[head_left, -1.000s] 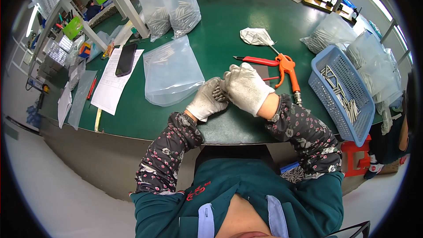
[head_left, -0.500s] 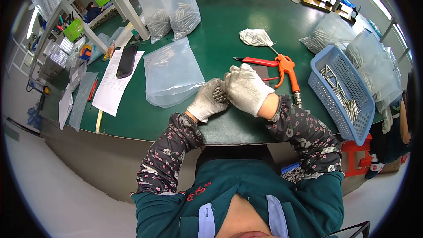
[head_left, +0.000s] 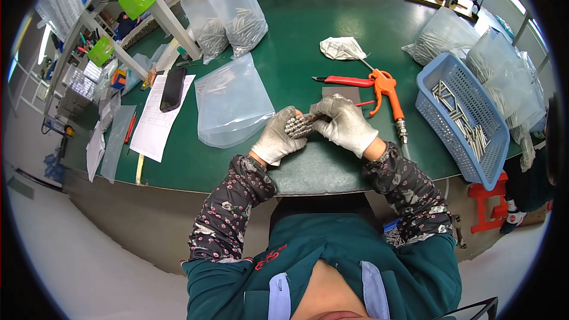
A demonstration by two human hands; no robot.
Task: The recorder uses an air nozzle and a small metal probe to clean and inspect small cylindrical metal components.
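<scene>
A bundle of shiny metal pins (head_left: pixel 297 127) lies in my gloved left hand (head_left: pixel 275 142), its round ends facing me, with the fingers wrapped round it. My gloved right hand (head_left: pixel 347 125) meets the bundle from the right, thumb and fingers pinched at the pins; how many it grips is hidden. Both hands are just above the near part of the green table (head_left: pixel 323 172). Left of them is a flat clear plastic bag (head_left: pixel 231 106) with a few pins inside. Beyond my right hand lie an orange air blow gun (head_left: pixel 386 86) and red-handled pliers (head_left: pixel 349 81).
A blue basket (head_left: pixel 430 92) of loose pins stands at right, beside filled bags (head_left: pixel 444 35). More bags of pins (head_left: pixel 246 24) stand at the far left. A phone (head_left: pixel 172 90) rests on paper sheets (head_left: pixel 148 136). A white cloth (head_left: pixel 341 49) covers the blow gun's nozzle end.
My right hand has shifted slightly right and turned, uncovering more of the pin bundle. My left hand keeps hold of the bundle in nearly the same place. The view has shifted slightly.
</scene>
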